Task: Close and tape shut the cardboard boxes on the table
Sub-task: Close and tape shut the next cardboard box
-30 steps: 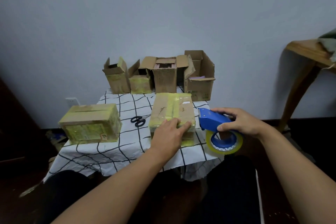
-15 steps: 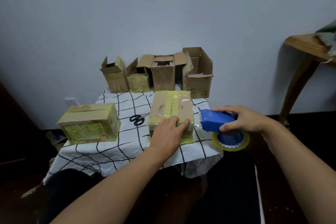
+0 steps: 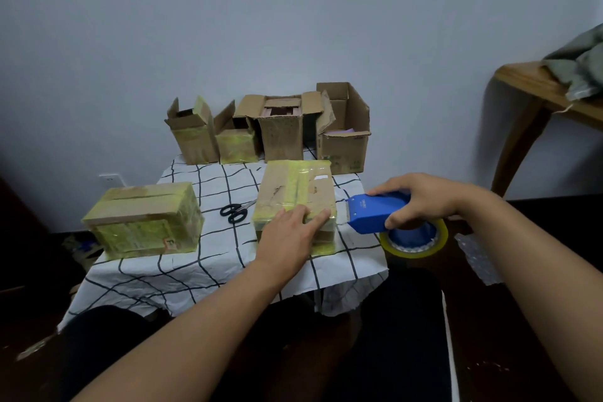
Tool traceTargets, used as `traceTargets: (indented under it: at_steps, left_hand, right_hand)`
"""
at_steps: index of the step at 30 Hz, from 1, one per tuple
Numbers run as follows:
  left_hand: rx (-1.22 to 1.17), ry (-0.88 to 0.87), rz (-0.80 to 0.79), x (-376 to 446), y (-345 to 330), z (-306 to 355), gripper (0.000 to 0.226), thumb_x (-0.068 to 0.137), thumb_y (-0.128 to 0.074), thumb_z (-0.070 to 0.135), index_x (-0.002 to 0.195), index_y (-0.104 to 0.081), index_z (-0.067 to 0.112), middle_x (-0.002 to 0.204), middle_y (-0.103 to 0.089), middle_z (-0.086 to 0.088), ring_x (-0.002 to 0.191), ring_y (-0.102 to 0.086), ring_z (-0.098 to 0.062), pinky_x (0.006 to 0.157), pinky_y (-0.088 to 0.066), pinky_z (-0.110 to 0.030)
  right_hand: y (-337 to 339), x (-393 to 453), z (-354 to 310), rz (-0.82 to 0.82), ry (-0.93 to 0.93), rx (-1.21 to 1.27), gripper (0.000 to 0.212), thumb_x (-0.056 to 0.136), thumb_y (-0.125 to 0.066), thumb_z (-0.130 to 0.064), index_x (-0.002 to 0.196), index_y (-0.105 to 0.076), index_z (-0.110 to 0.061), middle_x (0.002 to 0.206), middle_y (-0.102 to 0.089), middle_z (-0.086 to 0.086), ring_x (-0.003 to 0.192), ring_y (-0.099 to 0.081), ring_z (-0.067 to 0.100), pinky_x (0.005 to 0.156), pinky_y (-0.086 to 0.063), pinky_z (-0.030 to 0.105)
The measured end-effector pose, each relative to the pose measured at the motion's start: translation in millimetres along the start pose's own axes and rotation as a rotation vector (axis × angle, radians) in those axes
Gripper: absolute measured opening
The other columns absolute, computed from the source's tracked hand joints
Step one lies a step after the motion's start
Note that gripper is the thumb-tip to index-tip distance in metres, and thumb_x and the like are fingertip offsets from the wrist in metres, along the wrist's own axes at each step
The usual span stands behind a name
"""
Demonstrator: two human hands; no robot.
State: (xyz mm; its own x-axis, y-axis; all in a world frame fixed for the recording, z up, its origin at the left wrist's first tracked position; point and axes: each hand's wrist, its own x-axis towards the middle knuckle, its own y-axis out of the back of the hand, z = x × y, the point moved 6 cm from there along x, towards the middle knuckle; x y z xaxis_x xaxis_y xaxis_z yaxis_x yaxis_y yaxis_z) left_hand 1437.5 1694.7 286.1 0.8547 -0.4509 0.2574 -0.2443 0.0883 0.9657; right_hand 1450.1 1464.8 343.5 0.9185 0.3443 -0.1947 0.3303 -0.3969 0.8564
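Now, left hand flat, fingers straight, pinning the closed box — right hand wrapped round the blue tape dispenser — pull taut, then cut in 1 stroke.

Bare forearms, no sleeves visible; legs apparently in dark trousers.

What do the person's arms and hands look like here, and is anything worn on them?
Both forearms are bare from the bottom edge of the picture up to the wrists: no sleeve shows on either. The left hand and the right hand have no gloves. No watch, bracelet or ring can be made out. Dark trousers cover the legs below the arms.
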Motion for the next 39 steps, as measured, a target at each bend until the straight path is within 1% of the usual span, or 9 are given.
traceTargets:
  at_steps: [5, 13, 18, 21, 25, 29, 32, 36, 39]
  left_hand:
    - [0.018, -0.004, 0.015, -1.1, 2.6, 4.3, 0.055, 0.104, -0.041, 0.032, 0.154, -0.019, 0.039, 0.138, -0.044, -0.006, 0.121, -0.047, -0.025, 0.101, -0.037, -0.037]
    - [0.027, 0.001, -0.016, -1.1, 3.2, 6.1, 0.057, 0.104, -0.042, 0.032, 0.155, -0.017, 0.039, 0.139, -0.042, -0.006, 0.122, -0.045, -0.026, 0.102, -0.037, -0.037]
    - [0.046, -0.002, -0.022, -1.5, 5.4, 5.8, 0.057, 0.104, -0.039, 0.029, 0.155, -0.017, 0.038, 0.139, -0.042, -0.007, 0.121, -0.045, -0.026, 0.1, -0.036, -0.036]
    - [0.05, 0.002, 0.005, -0.9, 3.2, 6.0, 0.053, 0.105, -0.036, 0.033, 0.155, -0.018, 0.037, 0.14, -0.043, -0.007, 0.122, -0.044, -0.027, 0.105, -0.032, -0.039]
    - [0.044, -0.033, 0.067, -0.8, -4.1, 7.1, 0.048, 0.106, -0.027, 0.043, 0.153, -0.028, 0.033, 0.135, -0.048, -0.008, 0.12, -0.047, -0.027, 0.107, -0.03, -0.042]
    - [0.027, -0.042, 0.116, -2.7, -8.5, 10.3, 0.053, 0.1, -0.027, 0.046, 0.146, -0.043, 0.026, 0.123, -0.057, -0.01, 0.113, -0.055, -0.03, 0.107, -0.036, -0.049]
    - [0.022, -0.063, 0.157, -4.3, -8.0, 11.4, 0.054, 0.089, -0.038, 0.04, 0.139, -0.051, 0.023, 0.11, -0.06, -0.01, 0.102, -0.059, -0.03, 0.098, -0.045, -0.052]
    - [-0.018, -0.092, 0.207, -8.1, -7.9, 10.8, 0.059, 0.078, -0.043, 0.031, 0.135, -0.055, 0.021, 0.112, -0.056, -0.014, 0.109, -0.054, -0.032, 0.099, -0.045, -0.056]
    - [-0.009, -0.075, 0.167, -11.9, -18.5, 11.2, 0.07, 0.073, -0.055, 0.03, 0.142, -0.049, 0.02, 0.128, -0.055, -0.017, 0.126, -0.05, -0.035, 0.108, -0.036, -0.057]
  right_hand:
    - [-6.1, 5.8, -9.5, -0.065, -0.027, -0.114, 0.066, 0.083, -0.077, -0.039, 0.142, -0.049, -0.042, 0.127, -0.052, -0.009, 0.107, -0.053, 0.012, 0.089, -0.043, 0.027]
    - [3.5, 25.8, -42.0, -0.195, -0.087, -0.26, 0.063, 0.077, -0.08, -0.042, 0.135, -0.058, -0.038, 0.118, -0.06, -0.006, 0.099, -0.058, 0.013, 0.089, -0.049, 0.031]
    - [-15.7, 29.9, -42.6, -0.321, -0.215, -0.603, 0.069, 0.076, -0.079, -0.035, 0.14, -0.056, -0.025, 0.13, -0.058, -0.001, 0.107, -0.055, 0.021, 0.093, -0.051, 0.037]
    - [2.1, 23.0, -35.9, -0.13, -0.228, -0.552, 0.069, 0.072, -0.078, -0.047, 0.137, -0.057, -0.034, 0.124, -0.059, -0.002, 0.102, -0.054, 0.02, 0.088, -0.051, 0.038]
    - [44.1, 7.7, -36.4, 0.338, -0.219, -0.421, 0.07, 0.072, -0.071, -0.052, 0.139, -0.053, -0.041, 0.127, -0.059, -0.003, 0.105, -0.053, 0.02, 0.08, -0.047, 0.037]
    - [54.2, 9.4, -50.4, 0.679, -0.106, 0.116, 0.072, 0.076, -0.076, -0.048, 0.143, -0.052, -0.032, 0.132, -0.058, -0.002, 0.114, -0.055, 0.02, 0.093, -0.047, 0.038]
    - [39.2, 28.5, -67.4, 0.748, -0.03, 0.381, 0.073, 0.078, -0.077, -0.046, 0.144, -0.051, -0.028, 0.131, -0.057, -0.002, 0.114, -0.055, 0.018, 0.097, -0.047, 0.037]
    - [16.2, 55.7, -82.7, 0.755, -0.031, 0.374, 0.075, 0.08, -0.074, -0.049, 0.147, -0.047, -0.026, 0.131, -0.056, -0.001, 0.116, -0.053, 0.02, 0.097, -0.049, 0.045]
    - [10.7, 64.6, -84.5, 0.762, -0.079, 0.301, 0.075, 0.082, -0.069, -0.052, 0.149, -0.044, -0.027, 0.132, -0.055, -0.002, 0.115, -0.054, 0.02, 0.094, -0.05, 0.044]
